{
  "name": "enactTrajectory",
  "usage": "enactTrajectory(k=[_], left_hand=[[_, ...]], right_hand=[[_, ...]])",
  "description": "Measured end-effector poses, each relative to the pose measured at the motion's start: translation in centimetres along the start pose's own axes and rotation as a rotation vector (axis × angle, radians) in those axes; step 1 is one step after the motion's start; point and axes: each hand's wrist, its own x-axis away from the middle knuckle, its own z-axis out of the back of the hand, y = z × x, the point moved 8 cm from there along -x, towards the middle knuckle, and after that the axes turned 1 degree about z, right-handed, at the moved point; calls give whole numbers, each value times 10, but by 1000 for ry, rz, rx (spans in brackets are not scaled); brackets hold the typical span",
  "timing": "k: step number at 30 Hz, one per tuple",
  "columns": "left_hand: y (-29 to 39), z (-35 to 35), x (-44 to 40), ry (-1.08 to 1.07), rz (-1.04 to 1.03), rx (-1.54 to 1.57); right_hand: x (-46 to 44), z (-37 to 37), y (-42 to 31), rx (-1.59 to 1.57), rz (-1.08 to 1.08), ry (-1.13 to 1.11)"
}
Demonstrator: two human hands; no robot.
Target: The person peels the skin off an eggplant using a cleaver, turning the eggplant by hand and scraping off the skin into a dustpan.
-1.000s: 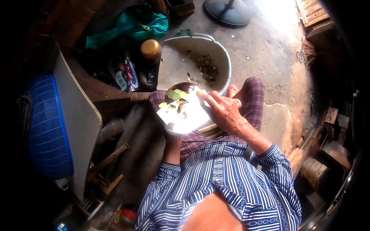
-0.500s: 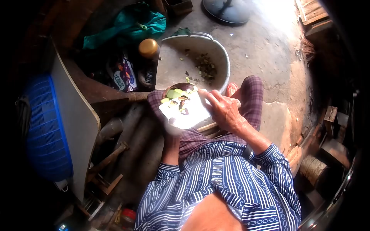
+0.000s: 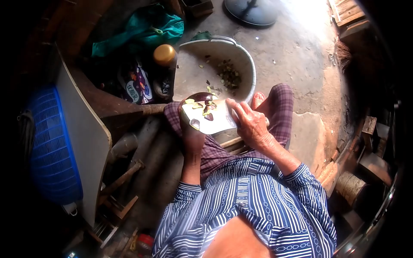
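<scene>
In my right hand (image 3: 253, 124) is the handle of a cleaver (image 3: 217, 118), its broad pale blade lying across my lap area and pointing left. Several small cut pieces (image 3: 208, 116) with dark skin and pale green flesh cling to the blade. My left hand (image 3: 192, 135) is at the blade's left end, mostly behind it, closed round a dark purple vegetable that looks like an eggplant (image 3: 201, 96). Just beyond both hands stands a large pale bucket (image 3: 253, 69), with more cut pieces (image 3: 230, 76) at its bottom.
Left of the bucket are a jar with a gold lid (image 3: 164, 54), a printed package (image 3: 138, 86) and a green plastic bag (image 3: 159, 26). A board (image 3: 84, 129) and a blue basket (image 3: 53, 146) stand at left. A dark round base (image 3: 251, 13) is on the floor ahead.
The cleaver blade has tilted, so its glare is gone and the pieces on it show clearly. A pale green cut face on the vegetable has given way to dark skin.
</scene>
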Motion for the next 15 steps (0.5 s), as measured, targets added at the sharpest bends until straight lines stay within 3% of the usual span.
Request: enactTrajectory(k=[2, 4, 5, 6, 10, 14, 15], left_hand=[[-6, -2, -1, -91, 103, 618], [8, -6, 3, -41, 49, 247], [3, -4, 5, -63, 71, 389], [2, -5, 8, -184, 99, 727], [-5, -6, 11, -223, 216, 742], [-6, -9, 4, -122, 180, 703], [-29, 11, 6, -48, 150, 427]], right_hand=[[-4, 3, 4, 25, 44, 46], [-11, 4, 11, -41, 60, 43], [-11, 1, 19, -55, 40, 33], [-11, -5, 31, -70, 21, 23], [-16, -24, 75, -33, -17, 25], [-21, 9, 29, -55, 70, 25], [-20, 15, 12, -68, 119, 29]])
